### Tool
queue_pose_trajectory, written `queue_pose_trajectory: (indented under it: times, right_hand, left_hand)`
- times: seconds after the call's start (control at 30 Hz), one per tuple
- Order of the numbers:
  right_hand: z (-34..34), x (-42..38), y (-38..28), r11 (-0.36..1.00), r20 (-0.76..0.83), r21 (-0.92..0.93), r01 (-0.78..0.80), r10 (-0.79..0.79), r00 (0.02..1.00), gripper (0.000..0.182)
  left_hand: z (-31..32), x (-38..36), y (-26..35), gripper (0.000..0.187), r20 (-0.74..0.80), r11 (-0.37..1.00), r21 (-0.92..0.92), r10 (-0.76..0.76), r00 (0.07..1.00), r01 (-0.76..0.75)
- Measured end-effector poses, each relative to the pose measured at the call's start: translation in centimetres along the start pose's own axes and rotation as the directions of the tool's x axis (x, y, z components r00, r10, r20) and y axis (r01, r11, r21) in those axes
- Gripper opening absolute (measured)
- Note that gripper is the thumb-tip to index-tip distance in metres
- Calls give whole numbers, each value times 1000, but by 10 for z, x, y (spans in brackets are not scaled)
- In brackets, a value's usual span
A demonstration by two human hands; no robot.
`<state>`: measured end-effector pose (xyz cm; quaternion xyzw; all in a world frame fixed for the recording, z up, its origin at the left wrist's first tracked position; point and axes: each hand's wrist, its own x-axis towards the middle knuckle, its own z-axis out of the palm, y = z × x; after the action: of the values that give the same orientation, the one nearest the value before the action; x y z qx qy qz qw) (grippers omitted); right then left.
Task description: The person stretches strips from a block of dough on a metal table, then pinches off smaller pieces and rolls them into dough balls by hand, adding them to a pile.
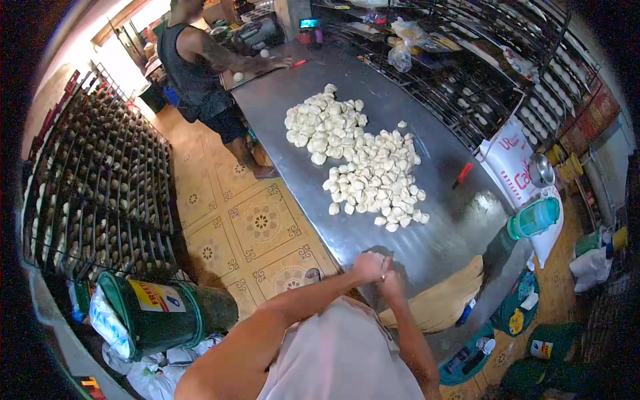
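Note:
My left hand (369,268) and my right hand (392,284) meet over the front edge of the metal table (433,260). Both have their fingers closed and press against each other; what lies between them, if anything, is too small to make out. Beyond them on the tabletop spreads a pile of many small white dough pieces (377,175), joined to a second heap (323,123) farther back. A red-handled tool (461,175) lies to the right of the dough. Close to my right hand is a tan, flat, sheet-like piece (440,300).
Another person (200,60) stands at the table's far left, one hand on it. Racks of dough trays (100,180) line the left; more racks (467,87) stand right. A green drum (147,317) is at lower left. A flour sack (510,160) and teal container (537,217) sit right.

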<state>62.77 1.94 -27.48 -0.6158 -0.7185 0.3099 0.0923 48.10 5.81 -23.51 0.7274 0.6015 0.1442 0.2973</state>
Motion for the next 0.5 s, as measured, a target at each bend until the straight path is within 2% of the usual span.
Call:
queue_pose_trajectory:
  times: [0.03, 0.13, 0.2, 0.23, 0.27, 0.3, 0.33, 0.37, 0.4, 0.43, 0.47, 0.5]
  right_hand:
    - [-14, -8, -9, 999, 0, -42, 8, -8, 1000, 45]
    - [-59, -16, -44, 989, -101, 76, 127, -119, 988, 43]
    - [-81, -14, -76, 981, -140, 103, 166, -151, 979, 41]
    - [-89, -19, -86, 975, -183, 127, 184, -159, 970, 39]
    - [-96, -17, -90, 967, -245, 150, 208, -168, 955, 37]
    - [-100, -15, -82, 967, -257, 154, 204, -160, 953, 37]
    - [-103, -10, -67, 958, -202, 268, 105, -51, 978, 39]
    - [-100, -5, -52, 927, -128, 374, 3, 48, 991, 43]
    - [-88, -2, -40, 877, -42, 469, -108, 144, 989, 47]
    - [-69, 2, -31, 876, -46, 470, -105, 144, 989, 47]
    - [-37, 1, -12, 923, -78, 385, 3, 29, 997, 49]
    - [-9, -4, 8, 951, -93, 289, 109, -86, 992, 51]
  left_hand:
    - [3, -1, 0, 56, -22, 999, -32, -23, 999, 23]
    - [-28, 22, 14, 53, -50, 993, -110, -39, 998, 33]
    - [-6, 64, -13, 44, -145, 971, -152, -205, 968, 183]
    - [-13, 67, -9, 44, -137, 971, -156, -205, 969, 183]
    - [-26, 79, -6, 45, -479, 990, -118, 14, 878, -80]
    - [-37, 75, -2, 46, -624, 975, -72, 120, 772, -210]
    - [-49, 71, 2, 47, -742, 949, 14, 221, 632, -315]
    - [-62, 52, 5, 48, -513, 949, -134, 181, 839, -287]
    - [-70, 32, 8, 50, -224, 940, -268, 152, 963, -211]
    - [-71, 21, 12, 51, 84, 922, -374, 142, 986, -101]
    - [-27, 19, -15, 45, 259, 893, -427, 273, 926, -144]
    - [-8, 18, -23, 43, 336, 871, -463, 341, 878, -161]
